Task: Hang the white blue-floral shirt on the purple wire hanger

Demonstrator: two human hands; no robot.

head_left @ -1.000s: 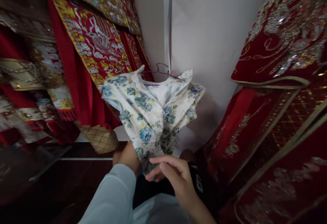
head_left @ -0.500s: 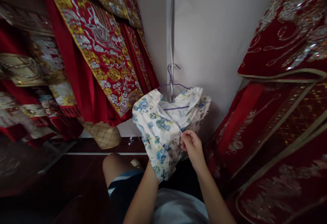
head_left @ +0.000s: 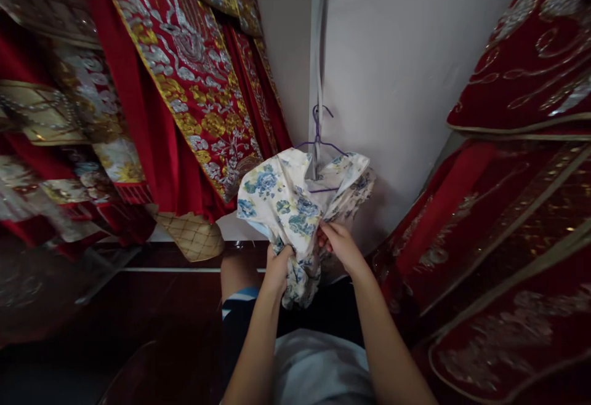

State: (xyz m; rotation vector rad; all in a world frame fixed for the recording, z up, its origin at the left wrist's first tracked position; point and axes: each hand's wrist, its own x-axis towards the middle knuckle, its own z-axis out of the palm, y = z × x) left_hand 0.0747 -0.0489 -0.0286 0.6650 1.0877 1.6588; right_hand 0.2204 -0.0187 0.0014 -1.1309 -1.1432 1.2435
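Observation:
A white blouse with blue flowers hangs by its shoulders on a purple clothes hanger in front of me. My left hand is closed on the blouse's lower left side, bunching the cloth. At the front opening, my right hand pinches the fabric edge below the neckline. Its other fingers curl partly behind the cloth. The blouse's lower part gathers in folds between my hands.
Red embroidered costumes hang at the left, with a gold quilted piece below them. More red beaded garments crowd the right. A pale strap runs down the grey wall behind the hanger.
My left hand, hidden behind the blouse before, now grips its side from outside and gathers the cloth. My right hand stays at the front opening. The view has shifted slightly.

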